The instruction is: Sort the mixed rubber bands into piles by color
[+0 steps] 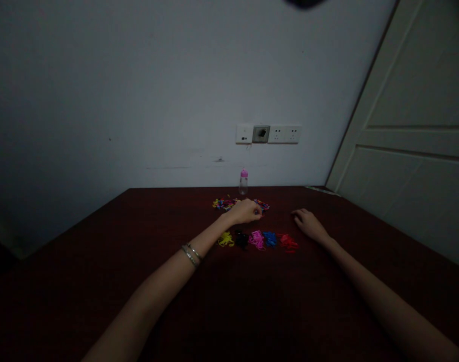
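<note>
My left hand reaches over the near side of a mixed pile of small coloured bands, hiding its middle. Its fingers are curled together, with a small bluish spot at the fingertips that is too small to name. My right hand lies on the table to the right, fingers stretched out and holding nothing. Nearer to me is a row of sorted heaps: yellow bands, black bands, pink bands, blue bands and red bands. The red heap is closest to my right hand.
A clear bottle with a pink cap stands behind the mixed pile, near the wall. The dark red table meets a white wall with a row of sockets. A pale panelled door rises on the right. The light is dim.
</note>
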A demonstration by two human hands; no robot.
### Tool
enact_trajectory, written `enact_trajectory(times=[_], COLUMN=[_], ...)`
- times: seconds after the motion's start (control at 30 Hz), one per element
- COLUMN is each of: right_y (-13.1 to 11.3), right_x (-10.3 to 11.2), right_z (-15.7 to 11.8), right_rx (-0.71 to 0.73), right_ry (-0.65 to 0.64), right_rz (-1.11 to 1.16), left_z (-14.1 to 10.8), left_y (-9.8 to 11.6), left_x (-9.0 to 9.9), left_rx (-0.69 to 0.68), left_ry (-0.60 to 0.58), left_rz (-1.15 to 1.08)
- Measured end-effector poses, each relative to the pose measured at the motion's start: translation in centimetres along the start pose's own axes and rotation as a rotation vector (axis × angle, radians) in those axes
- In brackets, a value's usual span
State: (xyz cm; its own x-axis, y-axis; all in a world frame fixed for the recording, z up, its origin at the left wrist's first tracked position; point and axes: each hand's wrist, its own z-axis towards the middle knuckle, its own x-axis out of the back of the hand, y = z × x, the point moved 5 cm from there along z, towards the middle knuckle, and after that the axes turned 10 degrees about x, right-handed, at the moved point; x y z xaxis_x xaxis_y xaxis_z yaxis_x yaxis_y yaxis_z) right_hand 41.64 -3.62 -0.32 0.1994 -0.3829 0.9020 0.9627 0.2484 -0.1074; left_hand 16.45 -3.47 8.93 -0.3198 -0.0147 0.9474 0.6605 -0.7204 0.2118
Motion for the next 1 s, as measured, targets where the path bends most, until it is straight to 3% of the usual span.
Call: enact_trajectory(times=[0.13, 0.23, 0.43, 0.57, 0.67, 0.77, 1.0], right_y=[-0.3, -0.5, -0.7, -0.6, -0.5, -0.3, -0.2], right_x=[0.2, 0.3, 0.5, 0.5, 0.4, 0.3, 0.3], right_z=[0.0, -0.1, -0.2, -0.2, -0.2, -0.1, -0.2], right_rx=[-0.005, -0.008, -0.012, -0.023, -0.024, -0.020, -0.019], right_ry=[0.000, -0.005, 0.001, -0.005, -0.011, -0.021, -0.014], right_rz=[-0.009, -0.014, -0.010, -0.005, 0.000, -0.004, -0.014], left_z=[1.6, 2.1, 2.0, 1.8, 1.8, 1.4, -1.4], left_y=[4.1, 5.5, 5.9, 5.2, 3.2, -0.3, -11.8], left_x=[-1.8, -3.1, -4.9, -4.5, -3.4, -2.5, -1.0], left_rx=[-0.128, -0.144, -0.142, -0.159, -0.095, -0.001, 0.371], left_ry=[-0.153, -0.207, -0.233, -0.202, -0.118, -0.027, 0.257], left_rz=[0.030, 0.040, 0.040, -0.047, -0.144, -0.234, -0.390])
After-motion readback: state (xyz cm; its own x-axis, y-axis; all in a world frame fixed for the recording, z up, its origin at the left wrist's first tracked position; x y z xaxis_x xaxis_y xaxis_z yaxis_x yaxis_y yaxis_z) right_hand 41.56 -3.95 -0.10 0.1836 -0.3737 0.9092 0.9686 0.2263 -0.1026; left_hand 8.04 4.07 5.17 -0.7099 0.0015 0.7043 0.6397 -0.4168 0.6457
